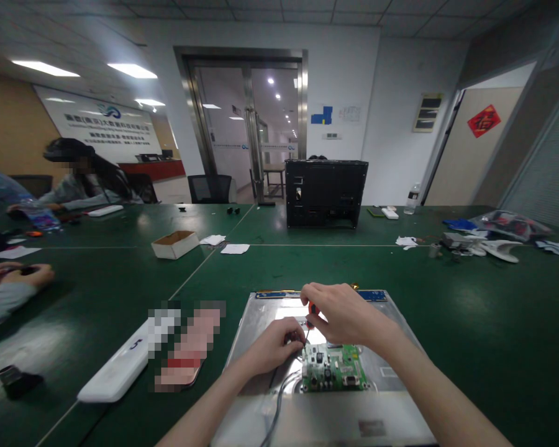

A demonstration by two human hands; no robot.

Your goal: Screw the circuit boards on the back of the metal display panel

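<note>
Nearby, an open cardboard box (contents unseen) sits on the table.

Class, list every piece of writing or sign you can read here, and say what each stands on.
"5": handwritten on the white casing.
"福": red diamond sign on the door.
Wall banner: lettering too blurred to read.
Circuit board by the hands: markings too small.

A metal panel lies on the table at lower centre, with a circuit board on its middle. Both hands meet just above the board's upper left corner. Left of the panel lies a long casing. Behind, at frame centre, stands a monitor housing, a cardboard box to its lower left.
</note>
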